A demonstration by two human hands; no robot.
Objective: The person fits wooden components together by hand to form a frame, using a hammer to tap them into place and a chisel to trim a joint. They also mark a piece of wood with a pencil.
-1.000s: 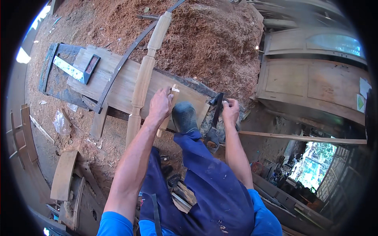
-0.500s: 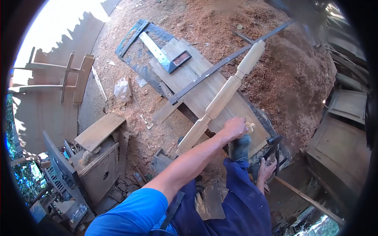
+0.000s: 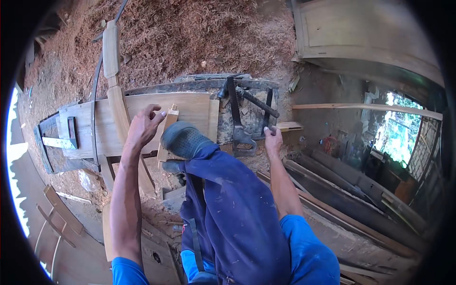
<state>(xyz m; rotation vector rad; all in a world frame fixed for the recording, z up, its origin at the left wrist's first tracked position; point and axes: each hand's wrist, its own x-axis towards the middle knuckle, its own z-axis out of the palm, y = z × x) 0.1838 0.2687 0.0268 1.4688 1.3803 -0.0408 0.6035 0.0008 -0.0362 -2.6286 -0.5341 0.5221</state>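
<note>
My left hand (image 3: 142, 126) hovers over the board, fingers loosely bent and apart, holding nothing. Just right of it is a short wooden piece with a cut tenon end (image 3: 171, 118), with my shoe (image 3: 186, 140) against it. A long shaped wooden post (image 3: 118, 102) lies across the board (image 3: 187, 102), left of that hand. On the right, my right hand (image 3: 273, 141) pinches the near end of a dark flat bar (image 3: 269, 107); its exact kind is unclear. Beside it lie a handsaw (image 3: 236, 107) and a hammer (image 3: 259, 103), whose handle crosses near the bar.
A framing square (image 3: 59, 142) rests at the board's left end. A long dark curved strip (image 3: 96, 107) crosses the board under the post. Wood shavings (image 3: 199, 47) cover the ground beyond. Stacked planks (image 3: 342, 190) lie at right, below a long wooden strip (image 3: 351, 108).
The view has turned to the right. My left hand has come off the tenoned piece and opened. My right hand now pinches the dark bar beside the saw and hammer.
</note>
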